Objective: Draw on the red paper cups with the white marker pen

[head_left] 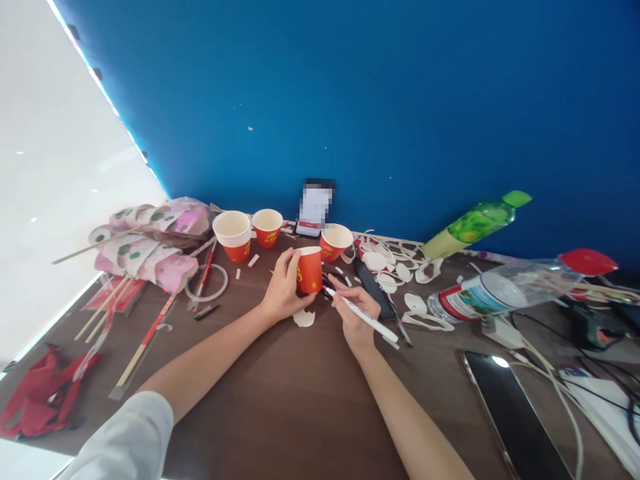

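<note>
My left hand (283, 288) is wrapped round a red paper cup (309, 269) and holds it on the brown table (300, 400). My right hand (354, 313) grips a white marker pen (365, 317), whose tip lies against the cup's lower right side. A small white paper cut-out (304, 318) lies on the table just below the cup, between both hands.
Behind stand a stack of red cups (233, 235), two single red cups (267, 228) and a propped phone (315, 208). White paper scraps (400, 257), two lying plastic bottles (505, 285), a dark phone (515, 413) and cables lie right. Chopsticks (145, 340) and folded paper shapes (150, 247) lie left.
</note>
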Available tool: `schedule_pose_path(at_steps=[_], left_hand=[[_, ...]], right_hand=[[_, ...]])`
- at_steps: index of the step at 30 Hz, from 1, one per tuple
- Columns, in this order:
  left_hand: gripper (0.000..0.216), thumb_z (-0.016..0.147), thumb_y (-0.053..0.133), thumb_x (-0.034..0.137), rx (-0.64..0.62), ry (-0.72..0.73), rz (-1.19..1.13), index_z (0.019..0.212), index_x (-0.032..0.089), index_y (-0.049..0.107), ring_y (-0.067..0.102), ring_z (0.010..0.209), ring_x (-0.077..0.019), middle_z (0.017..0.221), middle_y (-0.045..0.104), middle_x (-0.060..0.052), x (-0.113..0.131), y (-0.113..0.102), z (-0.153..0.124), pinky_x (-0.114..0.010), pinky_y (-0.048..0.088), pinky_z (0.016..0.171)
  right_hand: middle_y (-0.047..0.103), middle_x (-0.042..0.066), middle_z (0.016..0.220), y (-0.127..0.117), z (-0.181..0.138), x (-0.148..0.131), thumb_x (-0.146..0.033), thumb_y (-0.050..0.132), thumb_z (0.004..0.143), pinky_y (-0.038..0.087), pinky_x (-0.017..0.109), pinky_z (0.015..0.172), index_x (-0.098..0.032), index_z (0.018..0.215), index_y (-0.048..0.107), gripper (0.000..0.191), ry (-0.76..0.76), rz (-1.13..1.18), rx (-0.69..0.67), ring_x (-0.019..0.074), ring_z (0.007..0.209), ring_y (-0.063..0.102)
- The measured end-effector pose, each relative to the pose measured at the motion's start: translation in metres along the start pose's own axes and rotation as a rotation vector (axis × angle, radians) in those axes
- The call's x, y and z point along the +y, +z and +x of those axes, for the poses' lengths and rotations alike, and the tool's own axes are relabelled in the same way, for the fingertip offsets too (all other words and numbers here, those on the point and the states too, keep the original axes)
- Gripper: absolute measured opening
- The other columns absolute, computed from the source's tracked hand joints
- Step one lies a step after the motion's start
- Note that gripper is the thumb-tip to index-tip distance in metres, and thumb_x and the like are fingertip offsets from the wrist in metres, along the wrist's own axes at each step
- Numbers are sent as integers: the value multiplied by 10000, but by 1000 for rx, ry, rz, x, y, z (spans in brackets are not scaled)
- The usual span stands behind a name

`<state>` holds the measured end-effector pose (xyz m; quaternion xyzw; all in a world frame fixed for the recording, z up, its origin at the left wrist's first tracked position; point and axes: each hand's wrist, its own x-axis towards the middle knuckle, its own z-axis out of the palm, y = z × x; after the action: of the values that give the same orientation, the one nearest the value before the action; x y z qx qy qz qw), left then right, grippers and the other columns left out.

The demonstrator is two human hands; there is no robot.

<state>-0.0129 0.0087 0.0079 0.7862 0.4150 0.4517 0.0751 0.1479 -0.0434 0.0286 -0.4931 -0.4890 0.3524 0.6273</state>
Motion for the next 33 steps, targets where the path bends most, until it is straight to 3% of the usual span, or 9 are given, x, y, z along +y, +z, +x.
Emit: schedule_pose_path(at_steps=[8,15,22,33], left_hand=[[1109,681,759,368,-16,97,6,1498,199,28,412,1240,-353,1303,354,-181,-2,0,-2,-527,429,1003],[1107,681,754,332,-28,90,47,1497,195,20,440,1204,-350,1286,377,-184,-1,1,-1,-527,430,988],[1088,688,724,285,-8,103,81,1500,167,10,440,1202,-354,1295,386,-203,0,4,-2,-528,421,983],[1067,690,707,281,-7,107,120,1494,150,19,444,1184,-359,1282,393,-206,2,3,-2,-528,424,971]], right_hand=[[683,33,538,8,-4,-3,-419,694,766,597,369,739,-229,520,472,382,39,-78,46,319,976,709],[761,104,790,7,-6,3,-414,663,784,600,389,752,-232,486,446,411,30,-110,22,324,1002,698],[758,130,959,9,-6,0,-287,636,793,588,379,774,-226,493,477,345,-38,-195,-14,308,973,710],[766,105,906,11,-8,3,-305,634,801,583,391,824,-233,502,476,346,-69,-210,-7,299,1007,698]])
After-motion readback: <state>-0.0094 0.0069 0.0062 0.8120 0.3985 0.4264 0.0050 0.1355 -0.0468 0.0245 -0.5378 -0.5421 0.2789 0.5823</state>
